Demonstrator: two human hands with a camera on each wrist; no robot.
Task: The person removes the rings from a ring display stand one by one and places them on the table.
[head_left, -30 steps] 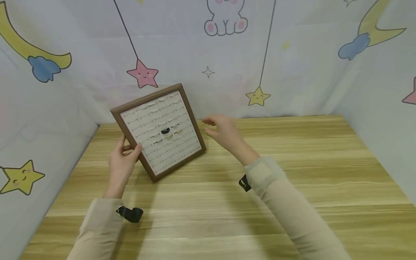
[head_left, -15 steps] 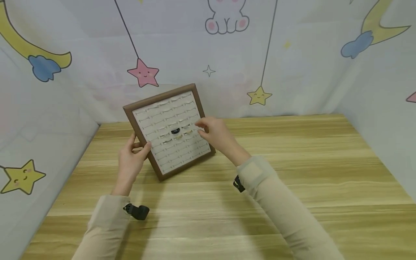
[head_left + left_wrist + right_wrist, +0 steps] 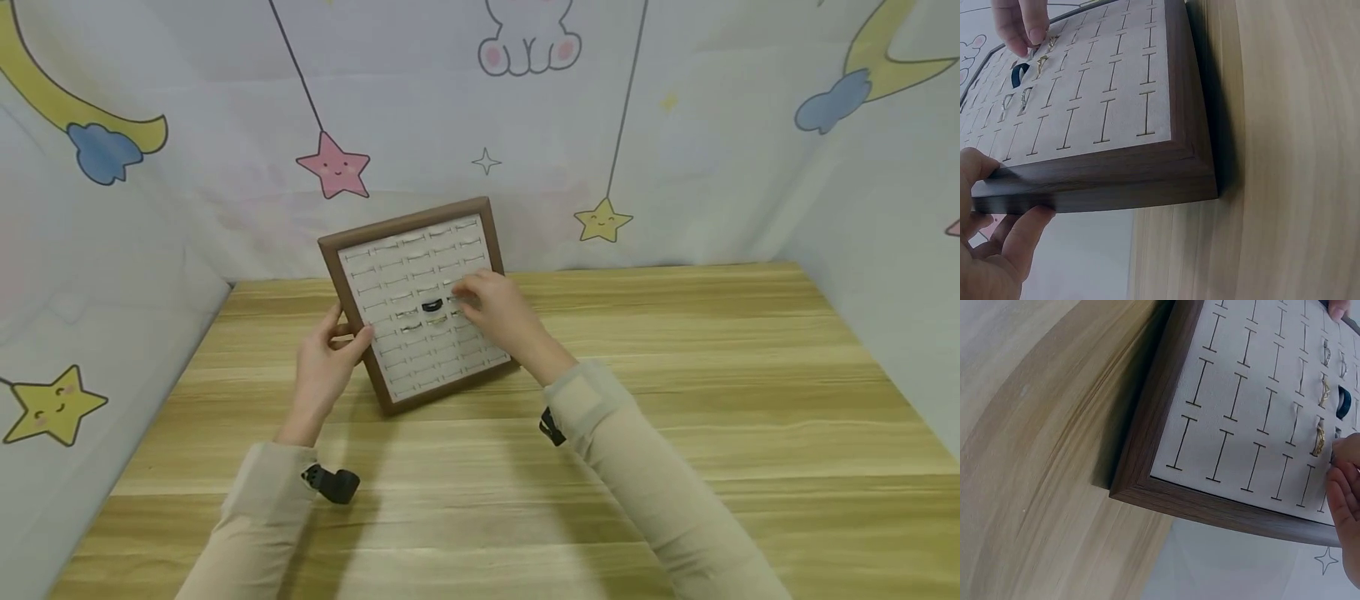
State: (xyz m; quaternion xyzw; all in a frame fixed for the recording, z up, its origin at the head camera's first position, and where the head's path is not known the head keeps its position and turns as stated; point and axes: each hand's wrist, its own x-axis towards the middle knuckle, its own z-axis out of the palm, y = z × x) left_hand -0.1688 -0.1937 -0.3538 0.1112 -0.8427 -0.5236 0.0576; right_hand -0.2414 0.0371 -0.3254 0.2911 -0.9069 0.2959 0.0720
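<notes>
- While a person sits at a wooden table point(image 3: 675, 392), both hands work at a brown-framed ring display tray point(image 3: 375, 258) that stands tilted up on its lower edge near the table's far left corner, its face turned toward the person.
- Left hand point(image 3: 327, 367): grips the tray's left frame edge, thumb curled over the front and fingers behind. The left wrist view shows the thumb on the frame's face and the fingers wrapped under the edge.
- Right hand point(image 3: 498, 312): reaches onto the tray's pale slotted face, fingertips point(image 3: 1025, 37) bent together just beside a black ring point(image 3: 431, 306) in the middle rows. Whether they pinch anything cannot be told.
- Gold-coloured rings point(image 3: 1319, 439) sit in slots just beside the black one; the other slots show as thin dark lines.
- Both arms wear beige sleeves point(image 3: 660, 492), each with a small black strap at the wrist.
- Behind the table hangs a pale curtain point(image 3: 712, 167) printed with stars, moons and a rabbit.
</notes>
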